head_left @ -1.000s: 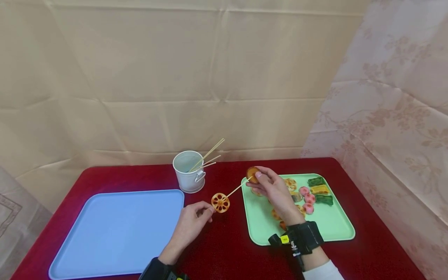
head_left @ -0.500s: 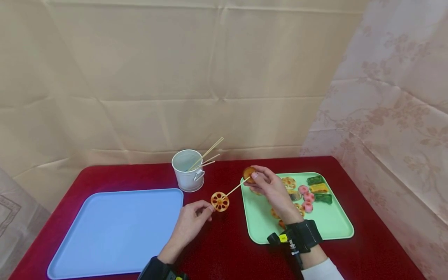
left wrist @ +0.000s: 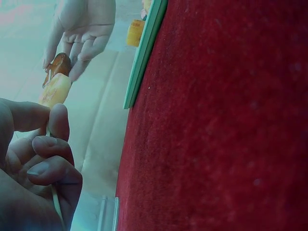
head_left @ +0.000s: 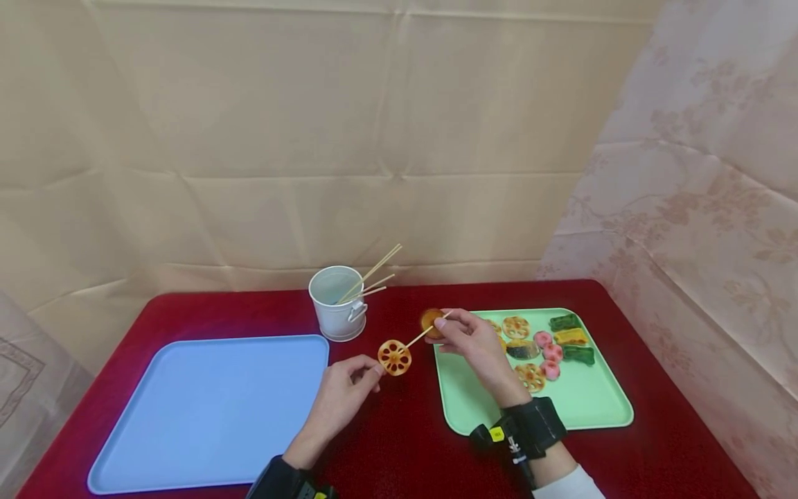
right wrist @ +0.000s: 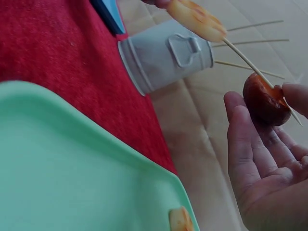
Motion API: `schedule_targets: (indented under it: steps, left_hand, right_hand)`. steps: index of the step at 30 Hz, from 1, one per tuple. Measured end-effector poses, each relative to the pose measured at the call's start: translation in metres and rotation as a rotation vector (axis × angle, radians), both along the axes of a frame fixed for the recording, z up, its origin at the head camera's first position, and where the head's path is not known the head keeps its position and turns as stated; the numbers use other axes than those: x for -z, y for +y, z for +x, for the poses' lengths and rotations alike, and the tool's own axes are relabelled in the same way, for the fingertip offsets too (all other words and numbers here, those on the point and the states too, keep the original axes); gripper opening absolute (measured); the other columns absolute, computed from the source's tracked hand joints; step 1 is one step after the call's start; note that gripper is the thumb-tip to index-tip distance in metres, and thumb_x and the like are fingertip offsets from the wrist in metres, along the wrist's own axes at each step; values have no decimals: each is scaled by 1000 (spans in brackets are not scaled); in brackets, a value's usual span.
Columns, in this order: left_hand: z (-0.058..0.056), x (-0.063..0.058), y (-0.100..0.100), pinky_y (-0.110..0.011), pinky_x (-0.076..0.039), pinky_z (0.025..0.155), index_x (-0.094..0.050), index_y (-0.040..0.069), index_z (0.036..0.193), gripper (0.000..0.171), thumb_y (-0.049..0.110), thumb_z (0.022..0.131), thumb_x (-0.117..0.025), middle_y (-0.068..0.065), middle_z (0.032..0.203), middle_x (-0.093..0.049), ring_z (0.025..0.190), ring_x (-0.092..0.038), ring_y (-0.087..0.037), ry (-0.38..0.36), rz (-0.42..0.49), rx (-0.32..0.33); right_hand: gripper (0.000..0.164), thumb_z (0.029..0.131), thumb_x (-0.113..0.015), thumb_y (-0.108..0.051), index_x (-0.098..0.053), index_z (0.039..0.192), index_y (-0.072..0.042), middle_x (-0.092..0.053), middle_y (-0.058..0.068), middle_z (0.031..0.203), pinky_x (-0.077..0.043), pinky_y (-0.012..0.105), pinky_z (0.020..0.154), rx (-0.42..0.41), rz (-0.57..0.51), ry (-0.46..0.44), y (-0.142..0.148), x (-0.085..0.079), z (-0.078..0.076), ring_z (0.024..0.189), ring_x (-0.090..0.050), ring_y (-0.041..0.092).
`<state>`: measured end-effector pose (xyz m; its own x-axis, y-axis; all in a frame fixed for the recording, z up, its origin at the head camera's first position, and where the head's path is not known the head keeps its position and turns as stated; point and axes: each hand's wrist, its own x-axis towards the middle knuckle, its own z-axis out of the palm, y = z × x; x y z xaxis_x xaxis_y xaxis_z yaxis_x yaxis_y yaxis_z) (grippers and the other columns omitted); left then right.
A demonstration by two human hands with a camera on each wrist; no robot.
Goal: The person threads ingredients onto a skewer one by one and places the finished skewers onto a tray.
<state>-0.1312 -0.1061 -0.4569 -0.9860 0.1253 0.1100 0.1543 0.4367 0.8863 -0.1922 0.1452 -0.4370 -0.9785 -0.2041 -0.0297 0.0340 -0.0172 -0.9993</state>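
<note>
My left hand [head_left: 341,396] pinches a bamboo skewer [head_left: 420,337] right behind a browned lotus root slice [head_left: 395,357] threaded on it. In the left wrist view, the skewer's rear end runs down past my curled fingers [left wrist: 57,166]. My right hand [head_left: 479,350] holds a rounded, glossy brown food piece [head_left: 431,323] between thumb and fingers, farther up the skewer. Its orange inner side faces the thumb in the right wrist view, and the pointed skewer tip [right wrist: 296,118] sticks out past it. Whether the skewer pierces this brown piece [right wrist: 264,101] or lies across it, I cannot tell.
Under my right hand lies a green tray [head_left: 598,405] with more lotus slices [head_left: 516,327], pink pieces [head_left: 551,351] and green and yellow pieces [head_left: 570,337]. A blue tray [head_left: 212,416] is at left. Behind stands a white bucket [head_left: 339,319] with several skewers [head_left: 380,267].
My right hand has moved left and slightly down with the brown piece, closer to the lotus slice. The skewer tip now shows beyond that piece. My left hand stays nearly still.
</note>
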Motion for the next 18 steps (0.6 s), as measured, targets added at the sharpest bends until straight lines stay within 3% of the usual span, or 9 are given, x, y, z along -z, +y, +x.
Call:
schedule_targets:
  steps: [6,18]
  left_hand:
    - [0,0,0,-24,-38,55,-76,7,91,12,12,98,-68,5,68,-64,58,-51,-8,10,2,-5]
    - [-1,-1,0,-24,-38,55,-77,10,92,11,15,98,-69,6,68,-64,58,-51,-8,10,-18,-14]
  right_hand:
    - [32,100,-70,-22,-63,119,4,-75,11,104,-58,38,88,-9,41,5,-10,4,4,96,-73,22]
    - [38,100,-68,-14,-60,128,10,-74,16,111,-59,36,86,-57,2,-2,-19,6,8,96,-73,18]
